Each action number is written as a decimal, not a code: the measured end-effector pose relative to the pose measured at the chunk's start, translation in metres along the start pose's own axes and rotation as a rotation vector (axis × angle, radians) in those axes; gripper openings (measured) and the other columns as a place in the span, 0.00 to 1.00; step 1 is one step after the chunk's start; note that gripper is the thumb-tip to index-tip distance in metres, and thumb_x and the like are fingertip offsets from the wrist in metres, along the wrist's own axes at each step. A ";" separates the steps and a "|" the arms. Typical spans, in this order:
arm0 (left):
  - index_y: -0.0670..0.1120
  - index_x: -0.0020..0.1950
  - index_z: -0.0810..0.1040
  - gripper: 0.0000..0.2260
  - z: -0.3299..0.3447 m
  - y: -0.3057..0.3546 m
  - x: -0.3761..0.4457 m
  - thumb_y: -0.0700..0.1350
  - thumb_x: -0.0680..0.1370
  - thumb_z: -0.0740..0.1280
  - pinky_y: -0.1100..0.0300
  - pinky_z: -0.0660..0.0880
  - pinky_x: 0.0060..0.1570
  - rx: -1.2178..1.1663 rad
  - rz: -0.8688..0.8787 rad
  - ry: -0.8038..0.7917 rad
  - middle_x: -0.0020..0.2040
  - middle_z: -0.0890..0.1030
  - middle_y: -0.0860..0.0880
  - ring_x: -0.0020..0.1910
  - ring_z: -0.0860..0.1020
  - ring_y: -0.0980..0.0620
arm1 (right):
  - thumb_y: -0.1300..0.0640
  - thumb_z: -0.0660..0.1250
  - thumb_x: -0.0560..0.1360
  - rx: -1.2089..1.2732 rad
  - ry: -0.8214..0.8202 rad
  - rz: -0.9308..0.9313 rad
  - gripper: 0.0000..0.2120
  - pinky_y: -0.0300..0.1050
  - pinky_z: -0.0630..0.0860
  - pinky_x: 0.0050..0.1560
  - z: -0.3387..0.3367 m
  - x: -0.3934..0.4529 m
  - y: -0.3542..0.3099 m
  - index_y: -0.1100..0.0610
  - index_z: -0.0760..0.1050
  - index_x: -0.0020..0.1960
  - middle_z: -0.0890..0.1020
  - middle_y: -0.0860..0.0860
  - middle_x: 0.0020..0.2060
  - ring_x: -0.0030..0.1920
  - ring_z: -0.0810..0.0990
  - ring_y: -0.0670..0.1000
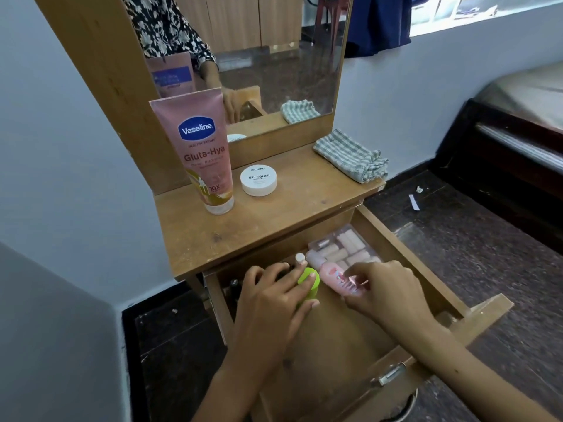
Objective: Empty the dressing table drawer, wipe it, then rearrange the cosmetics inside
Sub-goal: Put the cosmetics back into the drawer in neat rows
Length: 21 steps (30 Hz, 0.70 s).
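Open wooden drawer point(432, 269), lower centre of the frame. The left hand point(271, 303) grips a round green-capped container point(309, 280); the right hand point(387, 292) pinches a glossy pink bottle point(332, 274). On the grainy worktop point(274, 220) above: pink tube point(198, 150), white jar point(259, 180), folded checked cloth point(352, 155).

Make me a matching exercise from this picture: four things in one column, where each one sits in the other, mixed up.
1 Vaseline tube
2 striped cloth
3 green-capped container
4 pink bottle

A under the left hand, in the drawer
B folded at the tabletop's right end
C standing by the mirror, beside the white jar
D at the right hand fingertips

Pairs: 1-C, 2-B, 3-A, 4-D
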State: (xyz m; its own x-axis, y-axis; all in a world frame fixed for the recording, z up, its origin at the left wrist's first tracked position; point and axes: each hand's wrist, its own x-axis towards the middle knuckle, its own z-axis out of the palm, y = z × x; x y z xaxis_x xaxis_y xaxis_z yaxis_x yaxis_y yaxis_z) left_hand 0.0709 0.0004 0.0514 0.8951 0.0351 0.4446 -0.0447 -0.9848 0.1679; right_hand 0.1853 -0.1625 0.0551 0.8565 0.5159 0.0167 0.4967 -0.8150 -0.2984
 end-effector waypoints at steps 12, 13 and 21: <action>0.49 0.55 0.83 0.16 0.004 0.001 -0.005 0.49 0.68 0.76 0.50 0.75 0.50 0.037 0.033 -0.052 0.56 0.82 0.51 0.53 0.81 0.49 | 0.45 0.69 0.71 -0.139 -0.177 -0.102 0.23 0.46 0.77 0.44 0.025 0.011 -0.019 0.51 0.68 0.63 0.76 0.51 0.55 0.51 0.79 0.54; 0.48 0.55 0.83 0.16 0.004 0.001 -0.005 0.49 0.68 0.76 0.51 0.75 0.50 0.036 0.031 -0.055 0.56 0.82 0.51 0.53 0.80 0.49 | 0.45 0.70 0.71 -0.146 -0.203 -0.107 0.26 0.46 0.76 0.44 0.024 0.011 -0.017 0.49 0.67 0.65 0.75 0.51 0.57 0.52 0.79 0.54; 0.47 0.54 0.83 0.16 0.005 0.001 -0.005 0.48 0.68 0.76 0.50 0.75 0.50 0.040 0.030 -0.065 0.56 0.82 0.50 0.53 0.80 0.48 | 0.52 0.64 0.76 -0.239 -0.309 -0.241 0.27 0.44 0.71 0.39 0.016 0.012 -0.011 0.42 0.61 0.73 0.71 0.52 0.56 0.51 0.76 0.53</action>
State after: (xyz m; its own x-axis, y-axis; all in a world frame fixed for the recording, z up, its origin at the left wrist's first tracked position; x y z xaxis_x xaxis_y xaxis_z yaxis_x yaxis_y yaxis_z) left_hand 0.0689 -0.0014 0.0449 0.9204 -0.0040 0.3910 -0.0551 -0.9913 0.1195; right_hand 0.1876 -0.1431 0.0430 0.6484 0.7232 -0.2376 0.7263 -0.6813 -0.0916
